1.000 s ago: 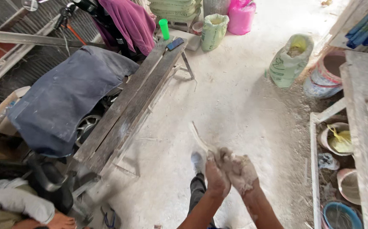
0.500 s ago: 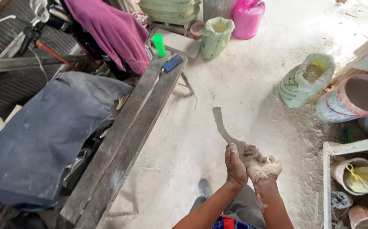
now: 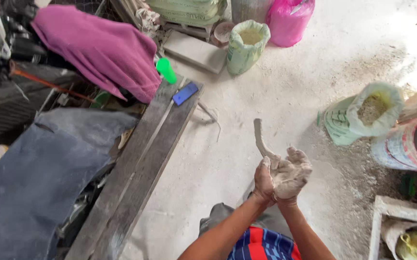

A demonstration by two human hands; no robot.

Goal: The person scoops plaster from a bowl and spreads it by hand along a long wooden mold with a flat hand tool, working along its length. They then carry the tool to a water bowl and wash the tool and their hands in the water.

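We press our left hand (image 3: 264,180) and right hand (image 3: 291,175) together, both grips pinching a dusty grey curved strip (image 3: 262,139) above the floor (image 3: 285,91).

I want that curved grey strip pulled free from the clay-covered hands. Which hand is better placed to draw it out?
Probably the left hand: the curved grey strip rises on its side, by its fingers. The right hand cups over the lump.

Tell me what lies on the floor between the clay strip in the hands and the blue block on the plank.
In the head view, mostly bare dusty floor between clay strip and blue block; only a thin bent rod lies there, by the plank.
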